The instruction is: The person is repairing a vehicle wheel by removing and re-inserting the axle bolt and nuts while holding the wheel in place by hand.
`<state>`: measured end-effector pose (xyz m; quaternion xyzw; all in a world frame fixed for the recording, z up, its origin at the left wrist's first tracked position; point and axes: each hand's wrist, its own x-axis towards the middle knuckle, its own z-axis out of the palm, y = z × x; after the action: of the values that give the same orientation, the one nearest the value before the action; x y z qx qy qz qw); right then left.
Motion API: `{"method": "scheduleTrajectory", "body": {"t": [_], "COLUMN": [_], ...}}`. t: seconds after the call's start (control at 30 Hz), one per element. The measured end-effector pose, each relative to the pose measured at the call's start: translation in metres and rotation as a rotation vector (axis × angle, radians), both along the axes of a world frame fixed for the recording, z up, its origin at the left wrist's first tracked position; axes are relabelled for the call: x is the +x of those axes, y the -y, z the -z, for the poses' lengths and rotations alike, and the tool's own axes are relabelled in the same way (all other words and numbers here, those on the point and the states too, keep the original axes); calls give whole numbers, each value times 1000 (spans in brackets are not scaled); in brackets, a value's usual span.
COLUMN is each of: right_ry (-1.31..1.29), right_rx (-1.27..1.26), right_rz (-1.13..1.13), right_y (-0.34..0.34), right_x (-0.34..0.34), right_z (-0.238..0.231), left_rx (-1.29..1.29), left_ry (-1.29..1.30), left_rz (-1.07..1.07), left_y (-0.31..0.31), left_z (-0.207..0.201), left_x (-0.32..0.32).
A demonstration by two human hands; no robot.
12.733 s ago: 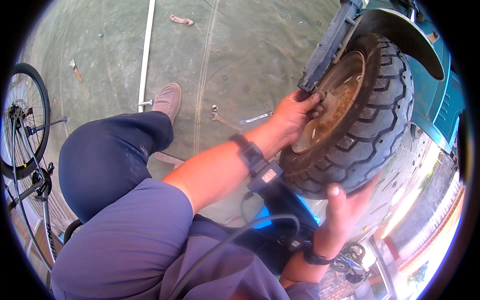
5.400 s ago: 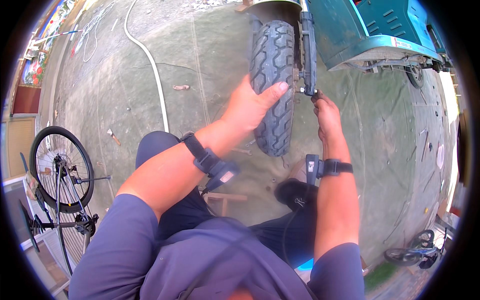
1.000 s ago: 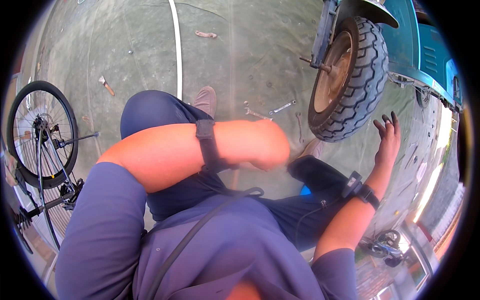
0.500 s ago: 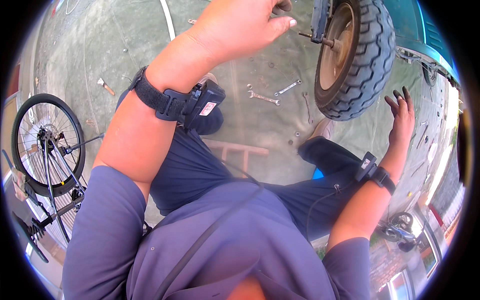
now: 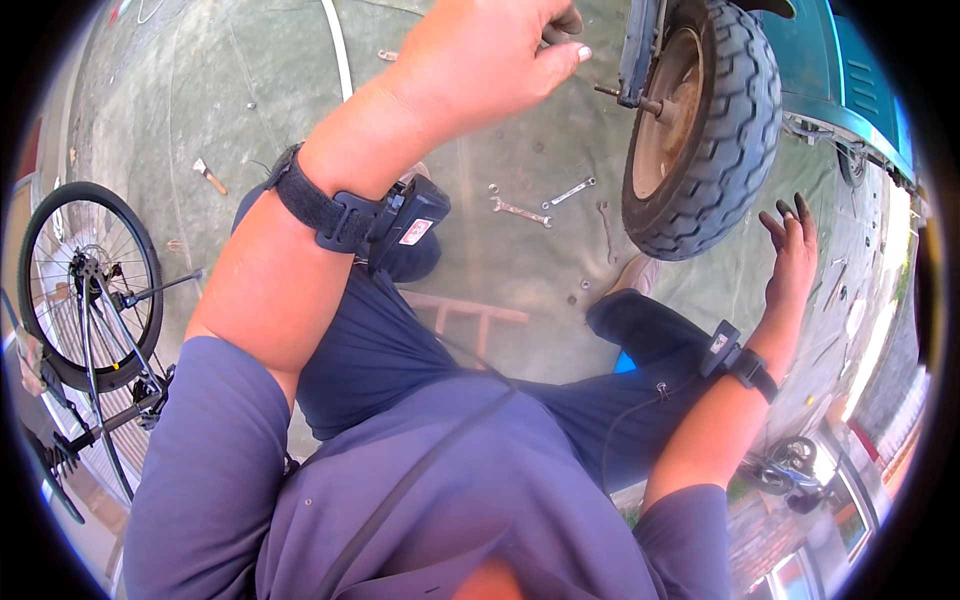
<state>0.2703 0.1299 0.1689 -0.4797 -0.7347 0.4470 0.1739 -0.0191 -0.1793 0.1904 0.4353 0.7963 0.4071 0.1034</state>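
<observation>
At the top, my left hand [image 5: 510, 55] is raised with its fingers curled and its thumb stuck out. The upper edge cuts it off, and whatever it may hold is hidden. Just right of the thumb, an axle [image 5: 652, 105] passes through the lower end of a dark fork leg [image 5: 638, 55]. Mounted there is a wheel with a rusty tan rim [image 5: 668, 150] and a chunky black tyre [image 5: 735, 150]. My right hand [image 5: 793, 250], its fingertips blackened, is open beside the tyre's right side, apart from it and holding nothing.
Several wrenches, one an open-ended wrench [image 5: 520, 212], lie on the green ground sheet [image 5: 300, 120] before my feet. A hammer-like tool [image 5: 210, 177] lies farther left. A bicycle wheel [image 5: 90, 285] stands at far left. The teal vehicle body [image 5: 865, 85] fills the upper right.
The view has shifted slightly, so the wheel sits a little lower and farther left. My right hand appears slightly lower, its fingers still spread. My left hand keeps nearly the same pose.
</observation>
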Motion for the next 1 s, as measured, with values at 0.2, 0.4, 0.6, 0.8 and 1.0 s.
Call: {"method": "scheduleTrajectory", "body": {"t": [0.2, 0.4, 0.6, 0.8, 1.0], "right_ry": [-39, -31, -40, -20, -6], "right_rx": [-1, -13, -14, 1, 5], "right_rz": [-4, -9, 8, 3, 9], "right_y": [-3, -2, 4, 7, 5], "right_x": [4, -1, -2, -3, 5], "right_z": [2, 5, -3, -4, -5], "left_rx": [53, 79, 31, 72, 49], "left_ry": [29, 43, 37, 73, 111], "left_rz": [-19, -36, -26, -32, 7], "left_y": [-2, 0, -3, -5, -9], "left_z": [1, 3, -1, 4, 1], "left_x": [2, 1, 3, 4, 8]}}
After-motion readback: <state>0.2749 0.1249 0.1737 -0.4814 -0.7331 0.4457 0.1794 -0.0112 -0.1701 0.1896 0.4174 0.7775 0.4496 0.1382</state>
